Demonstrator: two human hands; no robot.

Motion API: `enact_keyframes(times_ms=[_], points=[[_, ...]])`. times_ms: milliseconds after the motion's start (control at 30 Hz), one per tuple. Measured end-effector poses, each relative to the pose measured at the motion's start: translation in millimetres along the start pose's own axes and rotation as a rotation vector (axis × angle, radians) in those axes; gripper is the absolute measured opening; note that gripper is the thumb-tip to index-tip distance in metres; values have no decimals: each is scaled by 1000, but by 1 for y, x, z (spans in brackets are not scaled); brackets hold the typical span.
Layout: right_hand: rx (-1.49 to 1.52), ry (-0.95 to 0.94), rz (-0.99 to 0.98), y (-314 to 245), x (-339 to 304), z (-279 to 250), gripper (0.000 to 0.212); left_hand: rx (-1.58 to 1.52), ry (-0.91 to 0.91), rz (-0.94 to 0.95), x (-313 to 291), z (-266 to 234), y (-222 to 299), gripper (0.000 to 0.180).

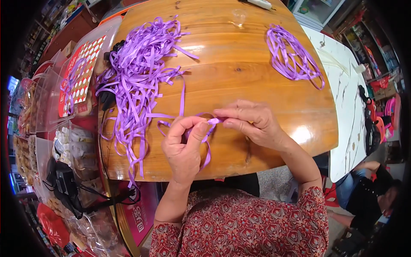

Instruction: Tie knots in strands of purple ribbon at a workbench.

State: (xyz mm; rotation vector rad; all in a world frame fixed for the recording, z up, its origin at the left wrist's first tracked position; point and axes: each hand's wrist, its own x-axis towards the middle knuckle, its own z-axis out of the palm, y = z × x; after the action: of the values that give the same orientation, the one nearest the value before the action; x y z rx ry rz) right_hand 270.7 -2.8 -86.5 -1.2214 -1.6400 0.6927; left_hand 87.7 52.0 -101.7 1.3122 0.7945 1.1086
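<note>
Between my two hands, close to the near edge of the wooden table [239, 81], a thin purple ribbon [213, 121] is pinched. My left hand [183, 143] grips it between thumb and forefinger, and a loop of it hangs below the fingers. My right hand [255, 123] pinches the same ribbon a short way to the right, its other fingers stretched out over the thumb. A large tangled heap of purple ribbons [139, 64] lies to the left, with strands trailing toward my left hand. At the far right rests a looser, looped bundle of purple ribbon [293, 55].
A white marble-patterned table [342, 107] adjoins on the right; a person [364, 197] in dark clothes is beyond it. Left of the table stand plastic boxes, a red dotted sheet [83, 73] and a black strapped device [66, 184]. A white tool [260, 4] lies at the far edge.
</note>
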Motion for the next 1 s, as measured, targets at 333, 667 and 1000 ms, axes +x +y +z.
enact_keyframes(times_ms=[333, 667, 1000], points=[[-261, 121, -121, -35, -33, 0, 14, 207, -71, 234, -21, -1, 16, 7], [451, 136, 91, -46, -57, 19, 14, -212, -130, -79, -45, 21, 4, 6], [-64, 402, -128, -46, -71, 42, 22, -116, -86, 117, -69, 22, -8, 11]])
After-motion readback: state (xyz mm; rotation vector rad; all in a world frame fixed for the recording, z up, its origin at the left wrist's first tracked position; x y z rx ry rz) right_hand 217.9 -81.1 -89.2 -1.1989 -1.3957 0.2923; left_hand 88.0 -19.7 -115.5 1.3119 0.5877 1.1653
